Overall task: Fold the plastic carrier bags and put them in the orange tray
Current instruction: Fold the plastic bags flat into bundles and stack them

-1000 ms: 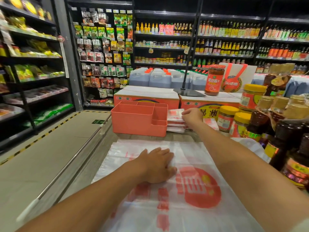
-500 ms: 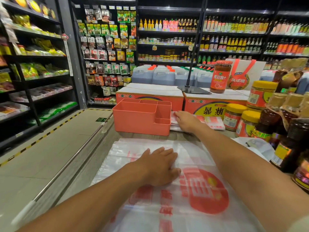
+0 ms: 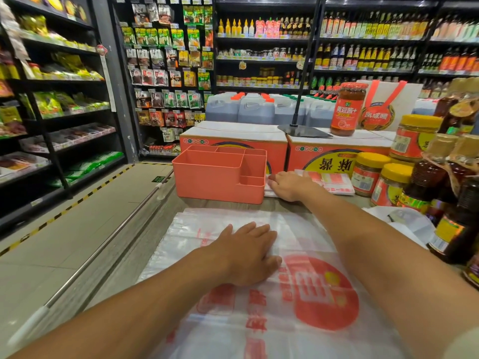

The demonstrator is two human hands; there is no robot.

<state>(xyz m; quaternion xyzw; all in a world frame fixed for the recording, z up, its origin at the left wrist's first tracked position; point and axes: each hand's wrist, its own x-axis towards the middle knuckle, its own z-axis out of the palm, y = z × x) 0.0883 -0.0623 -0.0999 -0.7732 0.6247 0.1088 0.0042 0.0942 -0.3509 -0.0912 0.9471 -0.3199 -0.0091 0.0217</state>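
The job looks barely past its opening. Under the left hand (image 3: 248, 252) a big carrier bag (image 3: 311, 294) lies spread flat and unfolded, its round red print just to the right of that hand. The hand is open, fingers straight and close together, palm pressing the plastic down. Well ahead of it, the right hand (image 3: 287, 186) lies palm down on a small stack of folded bags (image 3: 334, 182), which runs out to that hand's right. Its fingertips point at the orange tray (image 3: 207, 187) and come close to the tray's near-right corner. Whether those fingers grip the stack or only weigh on it, I cannot tell. In the tray's compartments, as far as their insides show, I see no bag. So my reading is that some folding is done, nothing is put away, and the large bag has every fold ahead of it. A loose white bag (image 3: 404, 218) lies crumpled to the right of the right forearm.

All this sits on a pale counter (image 3: 168, 206). Left of the left hand runs a broad grey top (image 3: 64, 242) edged with a metal rail. Right of both hands stand yellow-lidded jars (image 3: 370, 172) and dark bottles (image 3: 451, 229). Beyond the right hand are orange cartons (image 3: 233, 146), and stocked shop shelves (image 3: 363, 35) rise behind.
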